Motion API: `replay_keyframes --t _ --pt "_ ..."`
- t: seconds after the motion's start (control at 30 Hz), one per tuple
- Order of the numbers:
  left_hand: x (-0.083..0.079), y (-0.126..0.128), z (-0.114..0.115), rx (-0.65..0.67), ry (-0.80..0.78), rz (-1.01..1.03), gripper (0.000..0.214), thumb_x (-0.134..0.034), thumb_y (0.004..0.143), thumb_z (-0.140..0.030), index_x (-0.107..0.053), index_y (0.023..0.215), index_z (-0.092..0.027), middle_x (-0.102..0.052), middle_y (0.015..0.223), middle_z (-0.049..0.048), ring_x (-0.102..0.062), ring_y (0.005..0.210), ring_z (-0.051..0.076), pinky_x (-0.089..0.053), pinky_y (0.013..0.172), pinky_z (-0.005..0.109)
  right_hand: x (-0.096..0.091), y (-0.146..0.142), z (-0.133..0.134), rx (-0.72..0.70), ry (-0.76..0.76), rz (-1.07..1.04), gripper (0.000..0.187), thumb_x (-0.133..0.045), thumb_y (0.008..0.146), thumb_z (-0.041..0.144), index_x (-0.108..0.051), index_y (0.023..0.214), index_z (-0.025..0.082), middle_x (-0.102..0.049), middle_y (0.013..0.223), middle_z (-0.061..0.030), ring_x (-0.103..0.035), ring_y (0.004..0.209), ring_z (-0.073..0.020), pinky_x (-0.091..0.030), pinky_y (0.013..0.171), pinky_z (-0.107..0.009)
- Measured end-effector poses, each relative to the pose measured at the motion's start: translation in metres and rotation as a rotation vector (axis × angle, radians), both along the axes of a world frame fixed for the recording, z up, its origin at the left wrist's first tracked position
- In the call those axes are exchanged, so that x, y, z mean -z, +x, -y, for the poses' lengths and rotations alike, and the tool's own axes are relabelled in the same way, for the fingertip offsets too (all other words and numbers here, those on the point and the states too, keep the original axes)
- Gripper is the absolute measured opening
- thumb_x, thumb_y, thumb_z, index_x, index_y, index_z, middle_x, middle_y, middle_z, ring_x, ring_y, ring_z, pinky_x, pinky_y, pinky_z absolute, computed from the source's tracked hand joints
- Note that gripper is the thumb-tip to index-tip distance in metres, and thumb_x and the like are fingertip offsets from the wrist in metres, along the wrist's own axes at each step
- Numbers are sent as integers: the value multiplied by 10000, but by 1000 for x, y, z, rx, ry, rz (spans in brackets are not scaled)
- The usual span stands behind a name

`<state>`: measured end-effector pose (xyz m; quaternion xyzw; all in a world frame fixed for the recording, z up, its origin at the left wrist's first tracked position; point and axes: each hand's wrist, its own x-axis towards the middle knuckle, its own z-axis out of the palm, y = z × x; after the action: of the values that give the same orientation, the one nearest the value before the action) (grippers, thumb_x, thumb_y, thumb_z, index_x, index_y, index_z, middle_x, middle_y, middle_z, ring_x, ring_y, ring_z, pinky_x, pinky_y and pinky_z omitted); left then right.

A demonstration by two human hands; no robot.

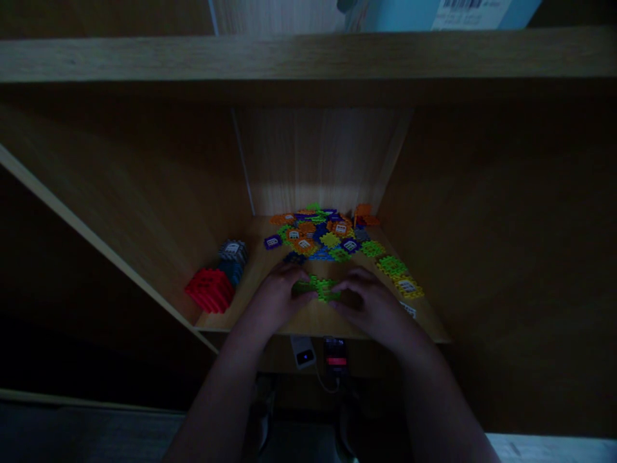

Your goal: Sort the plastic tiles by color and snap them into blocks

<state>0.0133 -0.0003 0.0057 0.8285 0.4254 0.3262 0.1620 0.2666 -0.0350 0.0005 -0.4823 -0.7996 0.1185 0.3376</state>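
Observation:
Green interlocking plastic tiles (322,288) lie low over the front of the wooden shelf, held between my two hands. My left hand (281,296) pinches their left end, thumb and fingers closed on it. At the other end, the fingers of my right hand (365,299) are closed on the green tiles too. Just beyond my hands spreads a loose heap of coloured tiles (305,244) in orange, purple, yellow, green and blue. It is dim, and my fingers hide part of what I hold.
Red tiles (210,290) form a stack by the left wall, with blue and grey stacks (233,249) behind. Along the right lie green tiles (391,265) and a yellow tile (409,287). An upper shelf edge (308,58) crosses above. Below sit a phone (336,357) and a power bank (303,352).

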Motion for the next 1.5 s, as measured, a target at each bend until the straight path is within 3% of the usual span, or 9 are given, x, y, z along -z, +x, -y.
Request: replay_keyframes --t 0.1,0.17,0.33,0.53,0.8,0.97,1.23,1.5 --pt "-3 -11 2 -2 -26 18 339 -910 876 -254 -740 1167 -216 -776 1229 103 -713 1207 315 -560 1044 454 2 3 0 -19 10 -3 151 -818 931 239 -789 1076 275 -737 1345 -88 -684 1295 -292 -549 1110 -496" --pt "-5 -22 2 -40 -54 10 455 -913 873 -275 -708 1277 -241 -742 1358 110 -678 1310 329 -537 1109 478 2 4 -1 -38 -14 1 151 -777 945 184 -772 1066 274 -773 1257 -61 -710 1234 -273 -563 1083 -477" --pt "-3 -40 -1 -96 -137 -16 291 -814 938 -221 -726 1216 -229 -776 1271 98 -724 1220 308 -547 1075 474 -1 3 -2 57 -28 16 157 -720 945 135 -722 1050 253 -773 1080 -51 -738 1041 -256 -595 947 -431" --pt "1 -29 -1 -17 -72 -7 168 -796 961 -246 -746 1121 -252 -784 1172 49 -723 1132 262 -553 992 402 -2 1 -1 -25 12 26 178 -705 932 133 -695 1059 259 -760 1229 -77 -684 1227 -290 -544 1067 -473" --pt "-5 -25 0 26 -59 -2 92 -766 975 -197 -765 1052 -248 -789 1089 44 -728 1087 253 -557 952 392 -1 1 -2 49 -31 3 106 -703 953 195 -698 1041 252 -771 1094 -54 -713 1091 -268 -551 992 -425" --pt "-6 -22 3 22 -63 10 117 -778 968 -202 -775 1075 -251 -798 1109 51 -734 1096 263 -562 974 409 -1 0 -2 125 -20 -76 155 -706 943 248 -668 1093 255 -776 1118 -62 -731 1070 -274 -562 999 -429" --pt "3 -6 6 59 -47 41 281 -820 938 -199 -754 1203 -267 -802 1158 47 -748 1101 262 -577 969 376 2 -18 1 26 -35 -131 198 -714 973 259 -634 1154 266 -761 1181 -66 -719 1150 -272 -557 1025 -415" --pt "4 -9 5 111 -113 127 289 -808 929 -148 -732 1192 -244 -807 1176 43 -761 1104 229 -588 996 350 1 -13 2 21 -35 -97 202 -711 979 235 -629 1161 262 -748 1200 -70 -705 1178 -278 -543 1063 -439"
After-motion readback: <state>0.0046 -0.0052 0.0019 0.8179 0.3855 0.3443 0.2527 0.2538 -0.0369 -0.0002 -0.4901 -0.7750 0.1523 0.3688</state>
